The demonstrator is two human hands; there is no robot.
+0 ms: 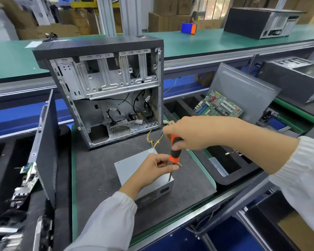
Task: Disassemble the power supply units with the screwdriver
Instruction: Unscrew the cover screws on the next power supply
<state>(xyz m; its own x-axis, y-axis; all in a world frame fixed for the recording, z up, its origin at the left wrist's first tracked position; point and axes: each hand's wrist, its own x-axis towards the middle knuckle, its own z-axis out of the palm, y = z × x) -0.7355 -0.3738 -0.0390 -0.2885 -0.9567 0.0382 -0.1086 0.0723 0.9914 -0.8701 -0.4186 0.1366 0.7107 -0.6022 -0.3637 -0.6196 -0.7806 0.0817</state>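
Near the front edge of the black mat (pixel 101 171) sits the power supply unit (pixel 132 164). Her right hand (pixel 190 132) grips the screwdriver (pixel 174 149) upright over its corner; left hand (pixel 157 164) pinches the shaft, apparently to steady the tip.

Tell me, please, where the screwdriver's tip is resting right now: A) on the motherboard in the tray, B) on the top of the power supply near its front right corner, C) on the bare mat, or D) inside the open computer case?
B: the screwdriver, gripped by the right hand and steadied by the left hand, stands with its tip on the top of the power supply near its front right corner.
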